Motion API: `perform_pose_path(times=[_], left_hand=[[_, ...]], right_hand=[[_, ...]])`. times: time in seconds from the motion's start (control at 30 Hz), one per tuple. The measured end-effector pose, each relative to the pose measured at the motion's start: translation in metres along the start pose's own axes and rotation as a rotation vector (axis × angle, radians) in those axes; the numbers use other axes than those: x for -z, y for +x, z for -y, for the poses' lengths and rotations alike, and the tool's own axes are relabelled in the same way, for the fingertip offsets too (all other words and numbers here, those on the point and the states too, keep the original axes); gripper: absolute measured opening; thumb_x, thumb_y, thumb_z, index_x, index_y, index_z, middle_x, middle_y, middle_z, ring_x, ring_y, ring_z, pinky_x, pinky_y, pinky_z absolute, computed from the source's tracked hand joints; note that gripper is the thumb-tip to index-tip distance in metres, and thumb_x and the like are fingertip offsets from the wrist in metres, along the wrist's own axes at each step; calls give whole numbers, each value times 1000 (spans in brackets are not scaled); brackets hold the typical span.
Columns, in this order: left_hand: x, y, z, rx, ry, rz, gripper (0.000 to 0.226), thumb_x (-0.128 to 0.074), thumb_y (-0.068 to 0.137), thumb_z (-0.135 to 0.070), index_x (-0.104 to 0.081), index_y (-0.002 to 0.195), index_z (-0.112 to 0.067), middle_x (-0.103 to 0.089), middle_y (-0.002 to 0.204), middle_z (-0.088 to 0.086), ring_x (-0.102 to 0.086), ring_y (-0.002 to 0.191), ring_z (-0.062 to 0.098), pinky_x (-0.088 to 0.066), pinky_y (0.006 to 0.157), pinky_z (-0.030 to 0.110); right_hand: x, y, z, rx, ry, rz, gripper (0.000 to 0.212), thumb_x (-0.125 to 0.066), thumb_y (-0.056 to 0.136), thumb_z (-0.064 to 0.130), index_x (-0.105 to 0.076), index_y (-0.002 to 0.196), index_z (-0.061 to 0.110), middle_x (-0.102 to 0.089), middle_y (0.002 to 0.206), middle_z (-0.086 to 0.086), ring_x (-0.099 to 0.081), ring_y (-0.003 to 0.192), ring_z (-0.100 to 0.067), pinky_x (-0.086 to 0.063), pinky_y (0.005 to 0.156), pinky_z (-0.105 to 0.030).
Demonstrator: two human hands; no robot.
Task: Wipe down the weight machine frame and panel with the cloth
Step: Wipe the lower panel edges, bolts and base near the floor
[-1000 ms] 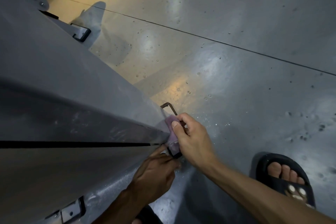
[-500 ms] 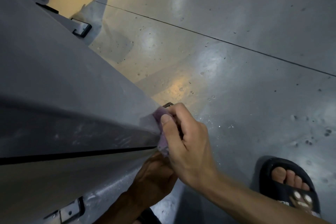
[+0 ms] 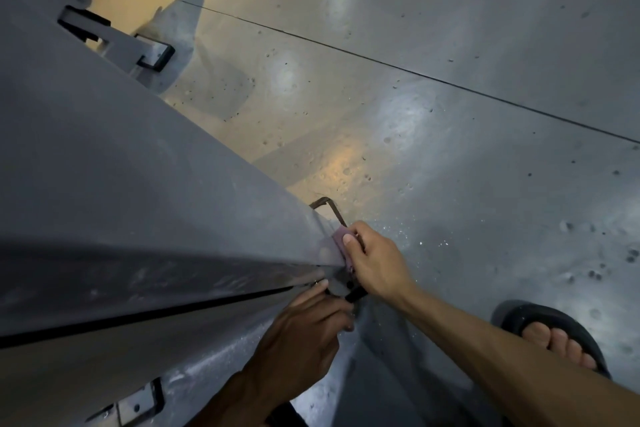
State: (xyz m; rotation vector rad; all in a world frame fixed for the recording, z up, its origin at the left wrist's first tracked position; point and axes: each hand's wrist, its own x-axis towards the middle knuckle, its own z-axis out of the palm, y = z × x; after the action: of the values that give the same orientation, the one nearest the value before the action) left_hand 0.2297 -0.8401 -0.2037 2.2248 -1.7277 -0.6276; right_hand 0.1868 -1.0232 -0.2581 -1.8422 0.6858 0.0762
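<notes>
Down at the panel's (image 3: 156, 166) lower corner, I pinch the cloth (image 3: 341, 246) in my right hand (image 3: 377, 263), left hand (image 3: 304, 333) loosely curled beside it, apparently empty; next wipe needs firm pressure upward.

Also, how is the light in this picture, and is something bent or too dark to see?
Head view: bright glare patches on the floor, with a warm yellow tint at the top left; the grey panel is in dim shade; the left hand looks darker than the right hand holding the cloth; the floor seam curves from wide-angle distortion.
</notes>
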Motion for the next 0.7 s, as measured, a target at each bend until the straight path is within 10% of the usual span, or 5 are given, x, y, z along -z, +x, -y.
perform_pose_path(times=[0.7], left_hand=[[-7,-1,4,28,-22,-30,30,-48,83,-8,-72,95,-22,-70,101,-12,-66,98,6,-33,121,37]], right_hand=[[11,-6,58,122,137,-127,24,-46,107,31,-52,88,18,-61,71,4,-55,66,-10,-39,59,-25]])
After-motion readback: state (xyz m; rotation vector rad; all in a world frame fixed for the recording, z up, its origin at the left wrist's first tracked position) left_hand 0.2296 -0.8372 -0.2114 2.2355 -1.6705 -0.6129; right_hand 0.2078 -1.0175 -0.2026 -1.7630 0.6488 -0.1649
